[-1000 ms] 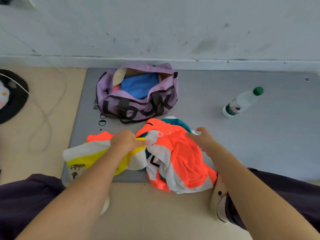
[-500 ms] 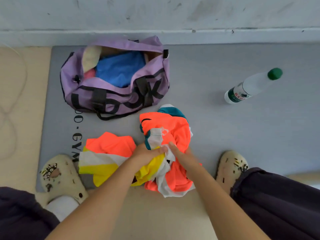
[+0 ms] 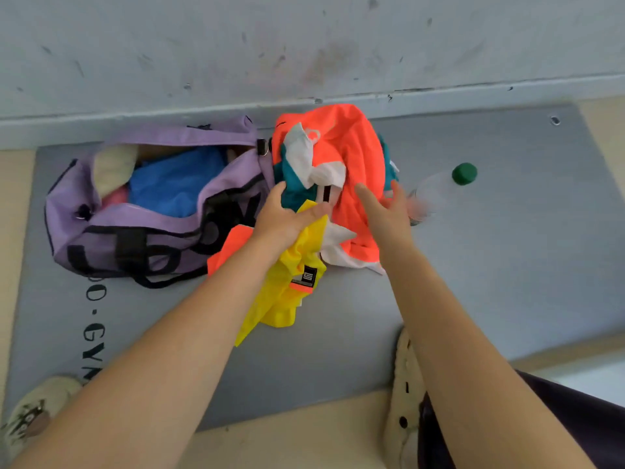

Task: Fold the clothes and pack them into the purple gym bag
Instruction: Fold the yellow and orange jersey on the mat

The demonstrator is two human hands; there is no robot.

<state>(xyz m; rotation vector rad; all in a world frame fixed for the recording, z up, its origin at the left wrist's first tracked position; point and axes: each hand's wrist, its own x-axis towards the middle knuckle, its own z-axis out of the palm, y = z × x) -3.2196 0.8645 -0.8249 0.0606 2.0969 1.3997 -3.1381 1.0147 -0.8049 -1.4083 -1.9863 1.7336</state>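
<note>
Crumpled garment (image 3: 351, 170) — orange, white, teal, yellow — gripped by left hand (image 3: 285, 220).

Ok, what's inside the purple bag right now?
The open bag shows blue fabric, a cream item at its left end and a bit of pink beside it. Anything beneath those is covered.

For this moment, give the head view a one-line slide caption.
Left hand lifts bunched multicoloured garment beside open purple gym bag; right hand open.

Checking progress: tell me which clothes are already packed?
The blue garment inside the open purple bag; the orange-and-yellow one is outside, in both hands.
</note>
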